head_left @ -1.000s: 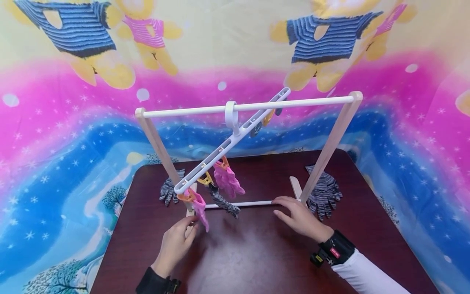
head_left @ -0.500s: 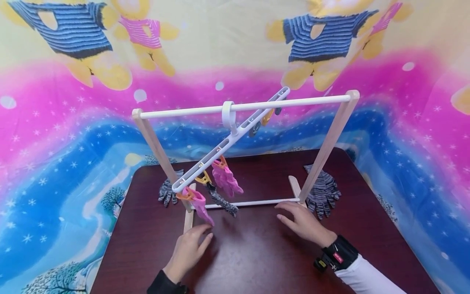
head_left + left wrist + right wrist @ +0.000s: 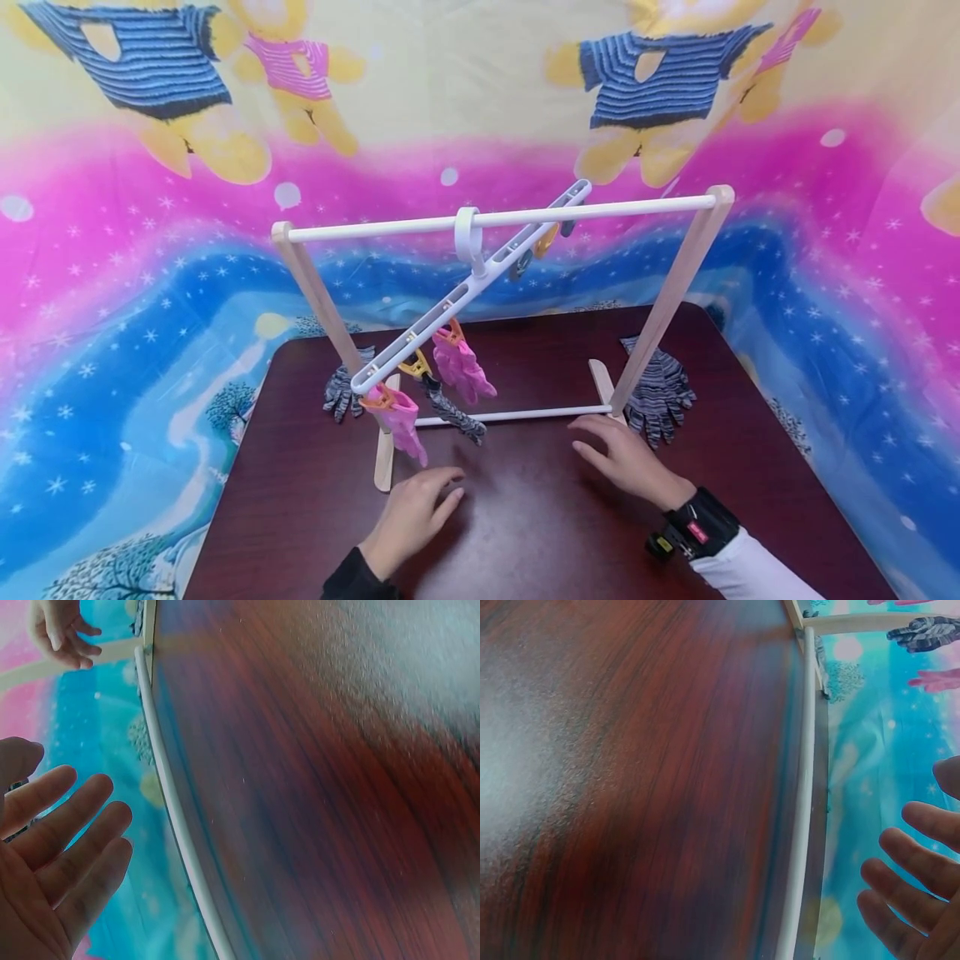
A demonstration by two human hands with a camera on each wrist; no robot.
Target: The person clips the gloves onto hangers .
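Note:
My left hand [image 3: 416, 512] hovers in front of the rack's left foot [image 3: 384, 460], fingers loosely bent and holding nothing. In the left wrist view its fingers [image 3: 86, 847] are spread. Near the lower white rod [image 3: 542, 412], by the right post, is my right hand [image 3: 626, 457], relaxed and holding nothing. A white clip hanger [image 3: 420, 327] hangs by its ring [image 3: 467, 233] from the top rod [image 3: 600, 207], slanting from front left to back right. On its near half, clips hold a front pink glove [image 3: 405, 427], a grey-black striped glove [image 3: 455, 414] and another pink glove [image 3: 462, 367].
Two striped gloves lie on the dark wooden table: a left one [image 3: 343, 392] behind the left post [image 3: 318, 292] and a right one [image 3: 662, 396] beside the right post [image 3: 671, 304]. Unused clips [image 3: 546, 240] hang at the hanger's far end. A printed cloth [image 3: 450, 125] surrounds the table.
My left hand has let go of the rack's left foot and moved right and toward me. The front pink glove has swung slightly. My right hand has shifted slightly right, off the lower rod.

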